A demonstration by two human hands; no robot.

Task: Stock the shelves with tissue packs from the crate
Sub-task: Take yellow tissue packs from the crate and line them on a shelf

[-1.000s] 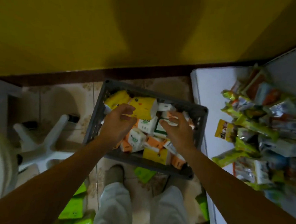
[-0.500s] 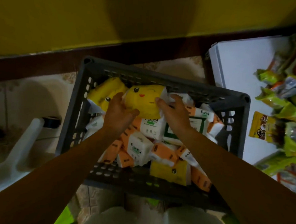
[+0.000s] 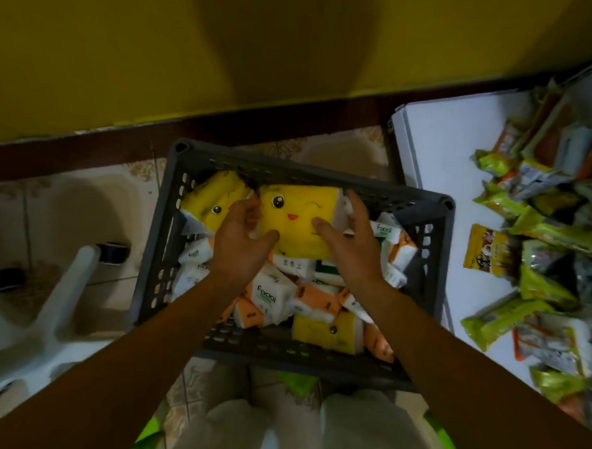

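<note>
Two bare hands are clamping one yellow tissue pack point(image 3: 298, 221), printed with a winking cartoon face, as it is lying at the far end of a grey plastic crate point(image 3: 169, 224) on a tiled floor. The left hand point(image 3: 239, 242) is curling its fingers over the pack's left edge, thumb pressing on the front. The right hand point(image 3: 348, 247) is cupping the right end, thumb lying on the printed face. The hands are standing apart, with the pack held between them.

A second yellow pack point(image 3: 213, 199) is leaning just beside it on the left, and smaller orange-and-white Facial packs point(image 3: 267, 295) are lying jumbled beneath and nearer the person. To the right of the crate a white shelf point(image 3: 438, 156) is carrying a heap of snack packets point(image 3: 544, 237), with bare board showing nearest the crate.

Judging from the grip, the lift is calling for even pressure from both sides. The soft wrapper is likely giving under the thumbs, and a hard squeeze is risking a crushed pack. Raising it straight up, clear of the crate's far wall, before swinging right is looking the safest course, so that it is not dragging its neighbour or the loose packs below. The bare stretch of shelf is looking like the natural landing spot.
</note>
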